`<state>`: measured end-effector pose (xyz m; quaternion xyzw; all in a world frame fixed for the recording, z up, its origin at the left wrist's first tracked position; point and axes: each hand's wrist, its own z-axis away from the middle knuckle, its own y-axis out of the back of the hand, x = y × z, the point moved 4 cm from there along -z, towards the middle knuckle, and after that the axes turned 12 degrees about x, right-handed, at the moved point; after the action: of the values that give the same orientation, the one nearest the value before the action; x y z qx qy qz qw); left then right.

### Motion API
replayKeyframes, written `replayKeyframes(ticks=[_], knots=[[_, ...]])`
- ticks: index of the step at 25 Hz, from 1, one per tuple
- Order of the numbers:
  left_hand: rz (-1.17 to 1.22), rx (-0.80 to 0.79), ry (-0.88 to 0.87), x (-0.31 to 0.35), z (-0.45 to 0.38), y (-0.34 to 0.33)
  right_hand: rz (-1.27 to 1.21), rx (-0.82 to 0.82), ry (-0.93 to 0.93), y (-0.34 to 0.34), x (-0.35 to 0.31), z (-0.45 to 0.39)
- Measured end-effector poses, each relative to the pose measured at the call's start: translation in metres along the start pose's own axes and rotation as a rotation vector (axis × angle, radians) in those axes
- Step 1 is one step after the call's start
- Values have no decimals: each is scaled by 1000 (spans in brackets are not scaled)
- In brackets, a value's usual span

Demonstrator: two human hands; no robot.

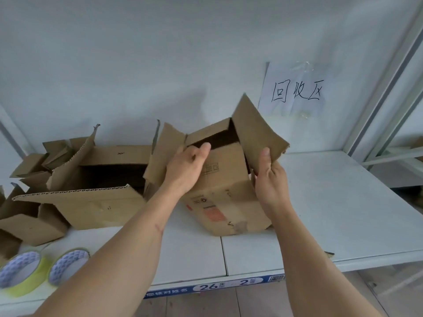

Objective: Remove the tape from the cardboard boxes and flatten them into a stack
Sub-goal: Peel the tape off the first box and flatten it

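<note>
On the white shelf (320, 202), just below the paper sign (295, 88), sits the box (219, 191), its top open and flaps raised. The left hand (187, 165) rests on the box's near top edge, fingers (203, 148) together and curled over the rim into the opening. The right hand (271, 179) pinches the right flap (256, 131) between thumb and fingers.

Risks, as I judge them: the flap is worn at its corner and could tear if pulled hard; the box could slide toward the shelf's front lip if pressed flat without a steadying hold; any tape left on the bottom seam, which I cannot see, would resist folding.

The box's inside is dark; no contents show. Left of the box, a larger open box (96, 179) looks empty where visible, with smaller cartons (29, 225) beyond it. Front-left of the box lie 2 tape rolls (45, 268).
</note>
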<state>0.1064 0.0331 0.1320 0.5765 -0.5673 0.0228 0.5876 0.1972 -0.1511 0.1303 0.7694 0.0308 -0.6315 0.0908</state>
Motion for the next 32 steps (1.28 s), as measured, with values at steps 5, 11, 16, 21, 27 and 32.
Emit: replayKeyframes(ticks=[5, 11, 16, 21, 27, 32], knots=[[508, 118, 281, -19, 46, -9, 82, -67, 100, -17, -24, -8], [468, 154, 449, -77, 76, -8, 297, -323, 227, -60, -10, 26], [675, -406, 672, -74, 50, 26, 389, -431, 362, -91, -6, 47], [568, -392, 693, -60, 35, 23, -102, -567, 60, -101, 4, 63], [390, -117, 814, -67, 27, 8, 102, 289, -69, -15, 48, 33], [235, -59, 708, -60, 16, -12, 56, -184, -330, -12, 82, -9]])
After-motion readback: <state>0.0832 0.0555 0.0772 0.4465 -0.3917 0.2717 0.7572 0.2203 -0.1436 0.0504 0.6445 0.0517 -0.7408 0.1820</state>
